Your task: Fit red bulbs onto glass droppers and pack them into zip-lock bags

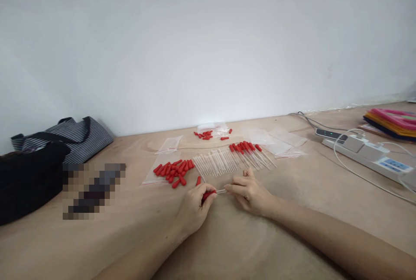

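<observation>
My left hand is closed on a red rubber bulb, and another red bulb shows just above its fingers. A thin clear tube runs from the held bulb to my right hand, whose fingertips pinch it. Behind my hands lies a row of clear tubes. To its right, several tubes have red bulbs on their ends. A pile of loose red bulbs lies left of the row, partly on a clear plastic bag.
More red bulbs and plastic bags lie near the wall. A striped bag and black cloth are at left, beside a blurred-out object. At right are a power strip with cables and colourful flat items.
</observation>
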A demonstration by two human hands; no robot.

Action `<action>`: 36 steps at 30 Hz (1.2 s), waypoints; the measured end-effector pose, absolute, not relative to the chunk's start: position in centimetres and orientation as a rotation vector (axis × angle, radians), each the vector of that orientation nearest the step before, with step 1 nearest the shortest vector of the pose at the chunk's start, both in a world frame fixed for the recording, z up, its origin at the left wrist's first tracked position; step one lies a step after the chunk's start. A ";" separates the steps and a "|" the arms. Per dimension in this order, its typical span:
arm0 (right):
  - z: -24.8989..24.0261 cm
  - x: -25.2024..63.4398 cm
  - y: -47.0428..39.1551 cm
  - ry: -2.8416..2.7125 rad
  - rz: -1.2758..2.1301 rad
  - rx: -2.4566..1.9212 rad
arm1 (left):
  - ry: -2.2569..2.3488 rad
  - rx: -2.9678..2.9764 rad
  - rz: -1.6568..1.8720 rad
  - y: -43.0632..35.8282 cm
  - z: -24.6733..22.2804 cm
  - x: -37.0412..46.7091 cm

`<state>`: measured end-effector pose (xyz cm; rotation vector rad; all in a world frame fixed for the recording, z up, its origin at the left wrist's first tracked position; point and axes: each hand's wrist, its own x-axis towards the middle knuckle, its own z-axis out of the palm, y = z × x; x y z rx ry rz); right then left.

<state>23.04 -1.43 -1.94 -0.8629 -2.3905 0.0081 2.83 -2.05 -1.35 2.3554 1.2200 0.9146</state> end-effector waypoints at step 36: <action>0.4 23.4 -1.6 -2.569 0.194 -0.922 | 1.091 2.590 1.008 -1.8 -0.9 2.6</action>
